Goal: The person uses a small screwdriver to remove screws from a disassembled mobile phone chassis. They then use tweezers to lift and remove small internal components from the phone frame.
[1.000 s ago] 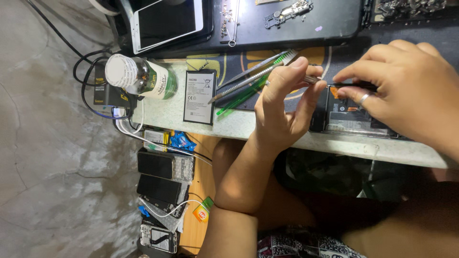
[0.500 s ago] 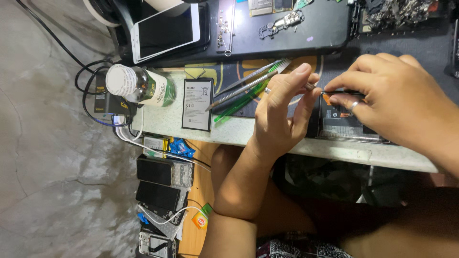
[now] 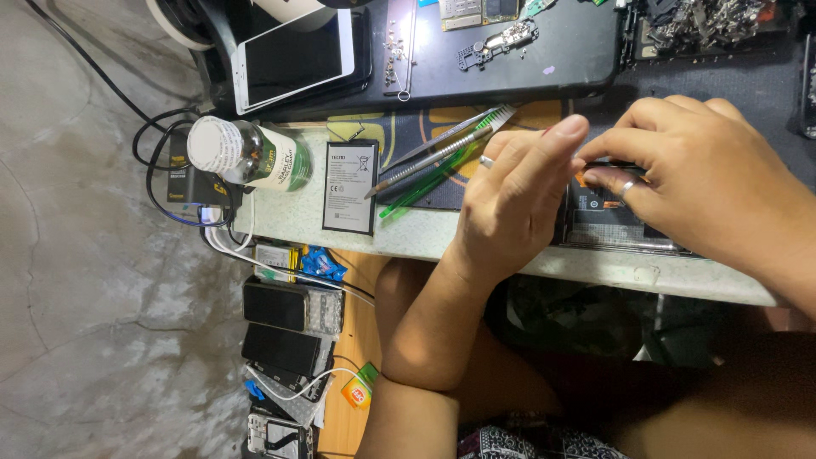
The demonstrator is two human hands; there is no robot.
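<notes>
on the pale worktop (image 3: 595,270) our two hands met over an opened phone (image 3: 608,223), which lay flat near the front edge, partly hidden beneath them. our left hand (image 3: 510,200) was held loosely open with the fingers stretched toward the phone, gripping nothing we could see. our right hand (image 3: 705,183) was curled over the phone, its fingertips pinched together near a small orange part; whether a tool or a part sat in that pinch we could not tell.

we judged that the pinch could slip, since the fingers crowded one small spot, and anything tiny let go there might roll off the near edge, which was just beside the phone. loose screws (image 3: 393,51) on the dark mat (image 3: 510,68) further back could also scatter if a wrist swept them.

the phone's long axis appeared to run along the worktop's edge, left to right in the head view, though its ends were covered. a flat battery (image 3: 350,187) lay well apart, and a bottle (image 3: 251,155) lay on its side beyond it, beside tweezers (image 3: 425,153) and green sticks (image 3: 425,180).
</notes>
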